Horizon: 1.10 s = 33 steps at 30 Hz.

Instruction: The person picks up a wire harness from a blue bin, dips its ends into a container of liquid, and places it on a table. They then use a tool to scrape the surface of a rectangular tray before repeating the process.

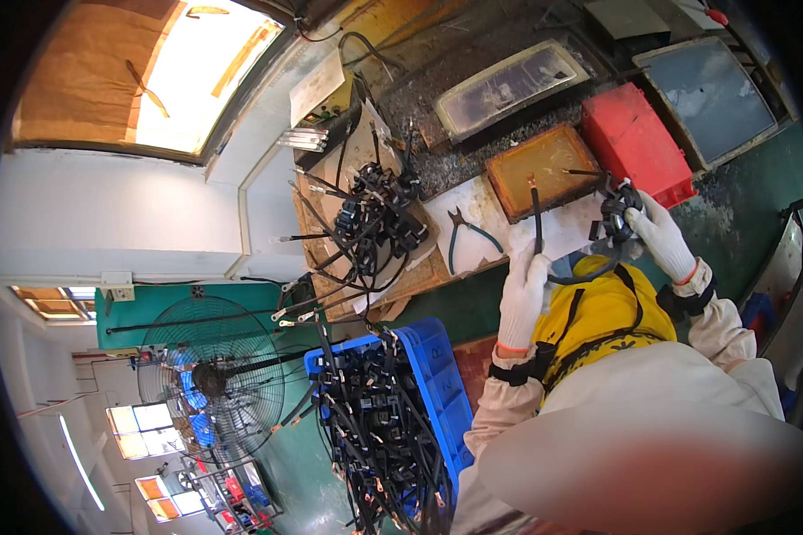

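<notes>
My left hand, in a white glove, is closed around a thick black cable. The cable's bare copper end points away from me, in front of a brown-amber block. My right hand, also gloved, grips a black plastic fitting with cables running from it. One cable loops back toward my left hand, and a second end reaches over the block's right side. On white paper to the left lie cutting pliers with teal handles, apart from both hands.
Black cable assemblies are heaped on the bench at left. Below them, a blue crate overflows with more. Behind the block are a red bin, a long shallow tray and a grey-topped box. A floor fan stands left.
</notes>
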{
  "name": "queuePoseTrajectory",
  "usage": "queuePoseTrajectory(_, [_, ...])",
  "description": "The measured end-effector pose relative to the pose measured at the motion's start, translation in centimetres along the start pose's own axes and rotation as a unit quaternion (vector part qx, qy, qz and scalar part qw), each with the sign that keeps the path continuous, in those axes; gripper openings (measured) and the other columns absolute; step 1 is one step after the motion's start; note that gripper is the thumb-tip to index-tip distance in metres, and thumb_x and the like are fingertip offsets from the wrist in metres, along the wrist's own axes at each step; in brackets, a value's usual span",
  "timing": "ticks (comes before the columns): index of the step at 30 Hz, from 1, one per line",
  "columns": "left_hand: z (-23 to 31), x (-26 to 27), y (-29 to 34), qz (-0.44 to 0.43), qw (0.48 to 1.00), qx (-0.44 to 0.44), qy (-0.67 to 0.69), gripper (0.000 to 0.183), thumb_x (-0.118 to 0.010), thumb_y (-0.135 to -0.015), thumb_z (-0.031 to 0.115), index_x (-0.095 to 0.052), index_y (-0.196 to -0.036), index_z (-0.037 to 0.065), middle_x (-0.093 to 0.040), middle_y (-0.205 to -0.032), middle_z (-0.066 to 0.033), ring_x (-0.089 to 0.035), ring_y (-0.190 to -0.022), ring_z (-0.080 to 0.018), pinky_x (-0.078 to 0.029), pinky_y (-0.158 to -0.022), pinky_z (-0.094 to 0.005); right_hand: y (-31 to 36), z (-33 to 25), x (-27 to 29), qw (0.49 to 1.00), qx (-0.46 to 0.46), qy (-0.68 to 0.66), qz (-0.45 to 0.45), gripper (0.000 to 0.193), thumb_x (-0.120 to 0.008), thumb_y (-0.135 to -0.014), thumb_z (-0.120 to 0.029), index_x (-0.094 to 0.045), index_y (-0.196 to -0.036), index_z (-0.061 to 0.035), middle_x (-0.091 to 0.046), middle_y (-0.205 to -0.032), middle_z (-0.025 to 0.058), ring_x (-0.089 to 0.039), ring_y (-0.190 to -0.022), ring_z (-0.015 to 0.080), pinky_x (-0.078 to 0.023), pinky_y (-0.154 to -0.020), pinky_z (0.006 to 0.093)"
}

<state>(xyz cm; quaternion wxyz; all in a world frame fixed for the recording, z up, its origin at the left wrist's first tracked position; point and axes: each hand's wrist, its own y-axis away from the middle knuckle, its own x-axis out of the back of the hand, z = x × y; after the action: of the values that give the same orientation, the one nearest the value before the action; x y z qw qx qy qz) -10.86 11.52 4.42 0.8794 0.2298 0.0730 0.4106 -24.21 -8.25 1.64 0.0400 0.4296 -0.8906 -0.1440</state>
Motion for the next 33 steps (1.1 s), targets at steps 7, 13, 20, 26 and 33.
queuePoseTrajectory(7, [2.7,0.3,-1.5,-0.032,0.994,-0.094,0.050,0.042,-0.044,-0.090,0.020,-0.044,-0.129,0.003,-0.048,-0.063,0.0023,-0.041,-0.047,-0.0038,-0.032,-0.041,-0.0179,-1.5,-4.5,0.6,0.995,0.071,0.006,-0.070,0.046,-0.048,-0.094,-0.028,-0.036,-0.131,-0.0034,-0.055,-0.084,0.0012,-0.052,-0.056,0.0056,-0.045,-0.052,0.0191])
queuePoseTrajectory(13, [8.8,-0.7,-3.1,0.036,0.979,-0.200,0.032,0.042,-0.043,-0.088,0.021,-0.046,-0.125,0.001,-0.052,-0.063,-0.0019,-0.048,-0.049,-0.0075,-0.035,-0.043,-0.0203,-6.9,-9.4,0.5,0.979,0.161,-0.043,-0.120,0.038,-0.046,-0.095,-0.026,-0.040,-0.125,-0.0042,-0.054,-0.081,0.0002,-0.049,-0.058,0.0052,-0.044,-0.055,0.0201])
queuePoseTrajectory(20, [10.6,-2.2,-6.2,0.060,0.964,-0.260,0.026,0.045,-0.050,-0.088,0.022,-0.044,-0.126,-0.001,-0.054,-0.093,-0.0035,-0.049,-0.072,-0.0084,-0.043,-0.061,-0.0224,-15.3,-6.7,1.5,0.952,0.172,-0.188,-0.168,0.043,-0.047,-0.095,-0.030,-0.037,-0.129,-0.0060,-0.055,-0.085,0.0012,-0.049,-0.058,0.0071,-0.045,-0.055,0.0238])
queuePoseTrajectory(26, [7.2,-3.0,-10.2,0.089,0.952,-0.291,-0.001,0.053,-0.050,-0.090,0.025,-0.037,-0.132,-0.003,-0.056,-0.101,-0.0089,-0.053,-0.074,-0.0108,-0.046,-0.064,-0.0231,-16.5,-4.1,2.4,0.954,0.176,-0.183,-0.160,0.046,-0.048,-0.094,-0.031,-0.036,-0.130,-0.0046,-0.055,-0.088,0.0028,-0.051,-0.059,0.0083,-0.046,-0.055,0.0241])
queuePoseTrajectory(33, [4.1,-4.8,-13.4,0.076,0.949,-0.305,-0.035,0.052,-0.050,-0.090,0.024,-0.035,-0.134,0.000,-0.057,-0.087,-0.0059,-0.052,-0.063,-0.0090,-0.046,-0.056,-0.0240,-16.8,-2.5,4.3,0.968,0.185,-0.132,-0.108,0.040,-0.044,-0.096,-0.028,-0.041,-0.126,-0.0019,-0.055,-0.084,0.0008,-0.050,-0.058,0.0058,-0.043,-0.053,0.0197])
